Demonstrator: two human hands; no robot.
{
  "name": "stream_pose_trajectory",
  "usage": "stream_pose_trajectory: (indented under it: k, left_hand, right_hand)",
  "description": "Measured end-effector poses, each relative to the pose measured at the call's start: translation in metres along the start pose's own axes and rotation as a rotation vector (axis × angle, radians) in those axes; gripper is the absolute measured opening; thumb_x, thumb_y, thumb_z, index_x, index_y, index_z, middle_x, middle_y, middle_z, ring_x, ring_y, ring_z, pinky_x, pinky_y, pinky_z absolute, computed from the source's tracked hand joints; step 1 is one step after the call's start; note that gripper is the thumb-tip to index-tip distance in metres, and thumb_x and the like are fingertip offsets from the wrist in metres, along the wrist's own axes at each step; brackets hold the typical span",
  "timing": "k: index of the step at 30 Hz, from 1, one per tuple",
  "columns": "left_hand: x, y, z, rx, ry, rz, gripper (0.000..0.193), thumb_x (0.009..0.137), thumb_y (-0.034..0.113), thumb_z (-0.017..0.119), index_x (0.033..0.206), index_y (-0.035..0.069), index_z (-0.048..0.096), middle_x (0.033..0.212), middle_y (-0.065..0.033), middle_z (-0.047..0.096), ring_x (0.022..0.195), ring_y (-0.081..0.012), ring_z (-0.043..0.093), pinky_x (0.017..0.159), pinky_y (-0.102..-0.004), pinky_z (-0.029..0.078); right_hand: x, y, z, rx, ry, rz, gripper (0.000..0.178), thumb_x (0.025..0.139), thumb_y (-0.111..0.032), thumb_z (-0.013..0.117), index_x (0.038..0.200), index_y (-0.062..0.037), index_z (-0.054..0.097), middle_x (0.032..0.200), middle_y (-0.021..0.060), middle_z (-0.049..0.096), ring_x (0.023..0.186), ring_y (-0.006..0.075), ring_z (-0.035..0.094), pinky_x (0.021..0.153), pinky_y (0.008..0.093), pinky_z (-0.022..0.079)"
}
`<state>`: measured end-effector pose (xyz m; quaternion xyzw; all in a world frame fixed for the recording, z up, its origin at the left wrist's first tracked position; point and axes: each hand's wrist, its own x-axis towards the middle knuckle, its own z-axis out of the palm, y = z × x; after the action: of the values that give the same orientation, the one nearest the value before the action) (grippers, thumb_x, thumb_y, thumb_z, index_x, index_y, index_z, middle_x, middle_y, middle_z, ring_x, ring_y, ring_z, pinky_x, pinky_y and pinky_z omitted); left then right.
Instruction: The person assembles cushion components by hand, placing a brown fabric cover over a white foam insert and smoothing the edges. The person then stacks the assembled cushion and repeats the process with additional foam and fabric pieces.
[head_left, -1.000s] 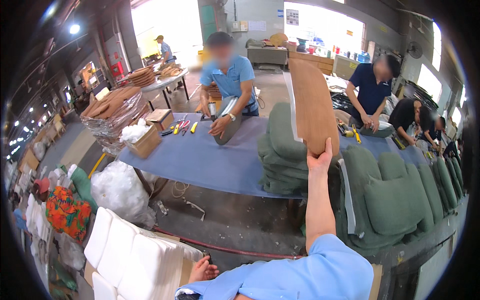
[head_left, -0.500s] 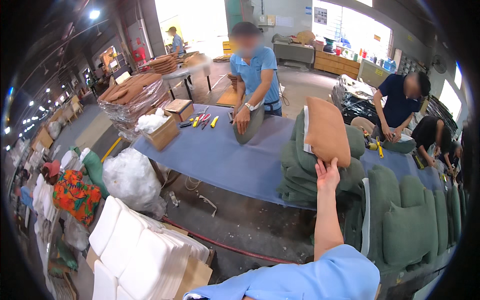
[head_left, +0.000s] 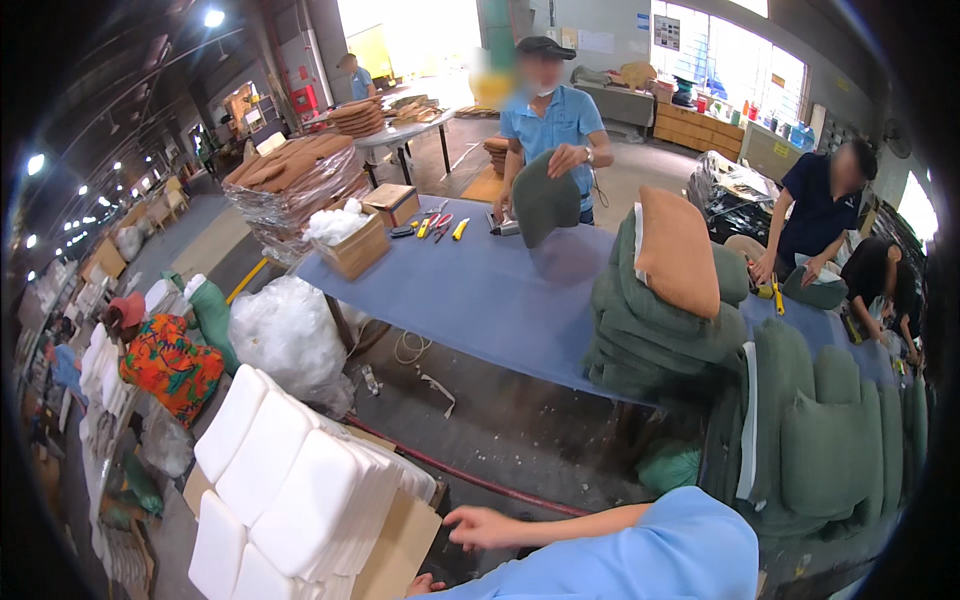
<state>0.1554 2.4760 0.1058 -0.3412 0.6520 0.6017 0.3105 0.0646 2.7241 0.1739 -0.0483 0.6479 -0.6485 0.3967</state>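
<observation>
My right hand [head_left: 484, 527] reaches leftward across the front of me, its fingers loosely bent and apart, holding nothing. It is beside the cardboard [head_left: 402, 545] at the side of a stack of white foam pads [head_left: 300, 485]. Only a small part of my left hand [head_left: 427, 584] shows at the lower edge, near the same cardboard; its fingers are mostly hidden. A brown cushion [head_left: 676, 252] lies on top of a pile of green cushions [head_left: 640, 335] on the blue table, away from both hands.
The blue-covered table [head_left: 480, 300] bears a box of white stuffing [head_left: 350, 245] and several hand tools. Across it, a person [head_left: 555, 120] holds a green cushion [head_left: 545, 200]. More green cushions [head_left: 825, 450] stand at right. A bag of white stuffing [head_left: 285, 330] sits left; a red hose [head_left: 470, 470] crosses the floor.
My right hand has left the brown cushion, now lying on the green pile, and swung down-left to the foam pads. Part of my left hand has appeared. The person opposite has raised a green cushion.
</observation>
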Motion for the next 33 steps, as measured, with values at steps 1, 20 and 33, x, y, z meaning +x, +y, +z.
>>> stream_pose_trajectory:
  k: [1, 20, 33]
  left_hand:
    - [-0.007, -0.013, -0.01, 0.006, 0.005, 0.017, 0.054, 0.108, 0.039, 0.062, 0.153, 0.01, 0.052, 0.113, -0.0146, 0.071, 0.104, -0.0219, 0.07, 0.094, -0.0377, 0.055]
    - [-0.361, -0.488, -0.23, -0.67, 1.047, -0.34, 0.062, 0.106, 0.047, 0.063, 0.155, 0.01, 0.051, 0.123, -0.018, 0.07, 0.115, -0.0222, 0.067, 0.103, -0.0366, 0.051]
    - [-0.376, -0.578, -0.347, -1.009, 0.869, -0.308, 0.068, 0.104, 0.052, 0.064, 0.156, 0.01, 0.051, 0.13, -0.0203, 0.069, 0.122, -0.0224, 0.066, 0.109, -0.0358, 0.048]
  right_hand:
    - [0.0, 0.007, 0.023, -0.136, -0.099, -0.075, 0.052, 0.103, -0.027, 0.069, 0.148, -0.0067, 0.054, 0.103, 0.0062, 0.072, 0.089, 0.015, 0.071, 0.077, 0.0324, 0.058]
    - [-0.005, 0.268, 0.203, -1.208, -0.424, 0.403, 0.032, 0.09, -0.034, 0.069, 0.11, -0.0118, 0.079, 0.107, 0.0153, 0.078, 0.093, 0.0292, 0.077, 0.078, 0.0463, 0.059]
    - [0.185, 0.212, 0.679, -0.976, -0.82, 0.407, 0.04, 0.105, -0.041, 0.064, 0.136, -0.0172, 0.068, 0.107, 0.0072, 0.074, 0.092, 0.0185, 0.068, 0.075, 0.0387, 0.056]
